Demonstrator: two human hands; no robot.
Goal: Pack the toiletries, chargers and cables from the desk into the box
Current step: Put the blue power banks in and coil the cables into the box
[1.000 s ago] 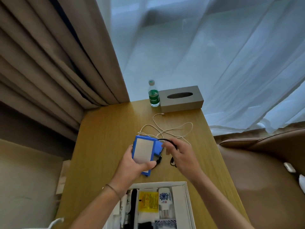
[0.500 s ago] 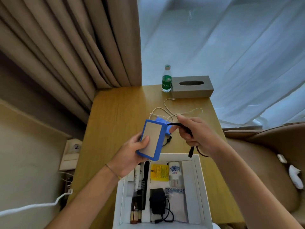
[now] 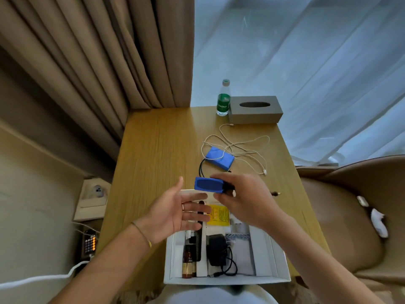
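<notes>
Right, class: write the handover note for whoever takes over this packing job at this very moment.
Left hand: open, palm up, above the white box, holding nothing.
Right hand: grips a blue pack over the box's far edge.
Done: black charger with its cable, yellow packet, comb and small bottles lie in the box.
Left: lower the held pack in, then pack the second blue pack and the white cable from the desk. Water bottle and tissue box stand at the far edge.
</notes>
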